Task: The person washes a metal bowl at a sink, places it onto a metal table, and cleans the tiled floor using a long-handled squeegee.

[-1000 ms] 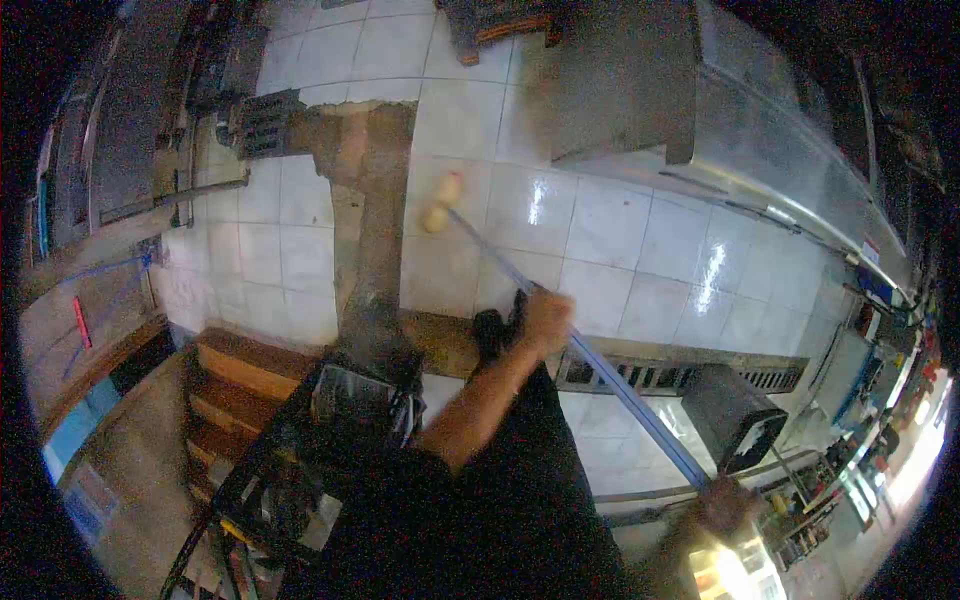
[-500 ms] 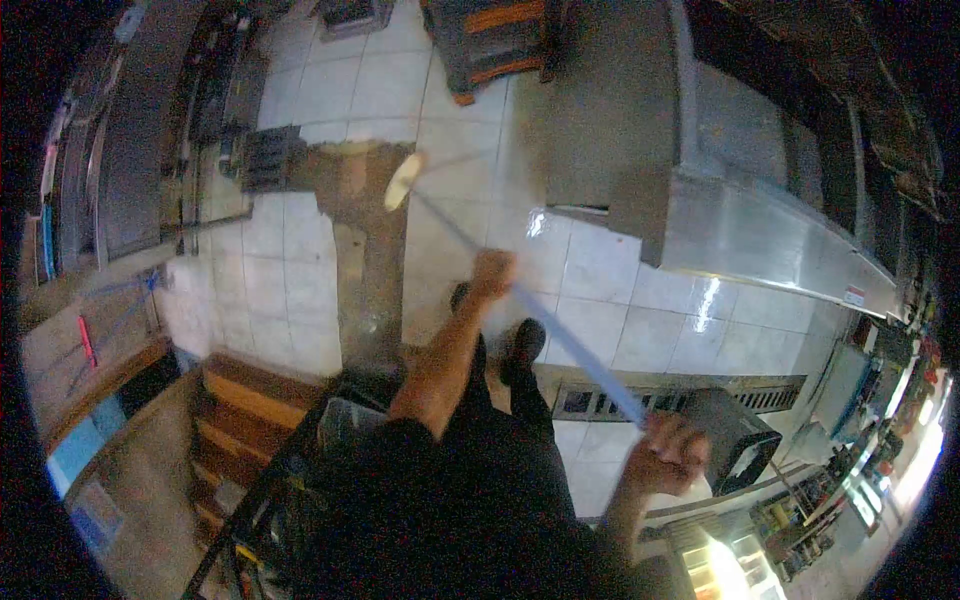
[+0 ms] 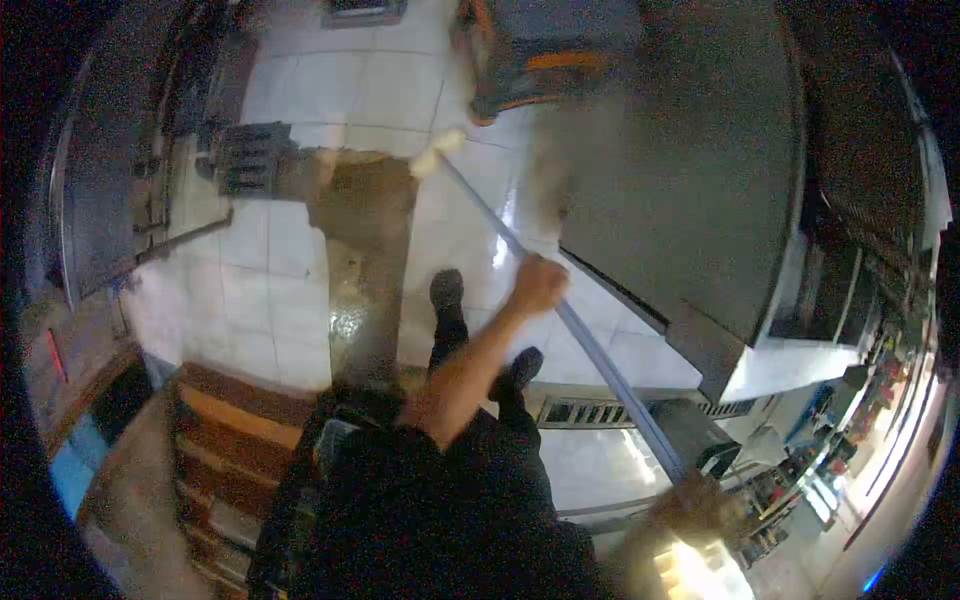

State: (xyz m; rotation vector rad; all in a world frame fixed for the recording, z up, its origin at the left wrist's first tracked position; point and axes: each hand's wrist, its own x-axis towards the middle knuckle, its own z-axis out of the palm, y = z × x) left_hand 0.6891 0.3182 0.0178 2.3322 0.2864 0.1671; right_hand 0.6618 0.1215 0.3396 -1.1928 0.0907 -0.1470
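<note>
My left hand (image 3: pixel 541 284) is wrapped around the middle of a long grey pole (image 3: pixel 610 370). My right hand (image 3: pixel 700 505), blurred and in shadow, closes on the pole's upper end at lower right. At the far end is a narrow pale head (image 3: pixel 438 153), like a floor brush's; smearing hides its exact kind. This head rests on or just over the white tiled floor (image 3: pixel 385 85), at the right edge of a brown, wet-looking patch (image 3: pixel 365 205). My two dark shoes stand on the floor below the left hand.
A large grey metal unit (image 3: pixel 680 170) flanks the right side. Dark-and-orange equipment (image 3: pixel 560 65) stands at the top. A dark grate (image 3: pixel 255 160) lies left of the brown patch, and a slotted floor drain (image 3: pixel 590 412) crosses beyond my feet. Brown wooden slats (image 3: pixel 240 420) are at lower left.
The pale head has moved right and slightly away, from over the brown patch to its right edge. Both hands have shifted right in view, still on the pole. The view has turned.
</note>
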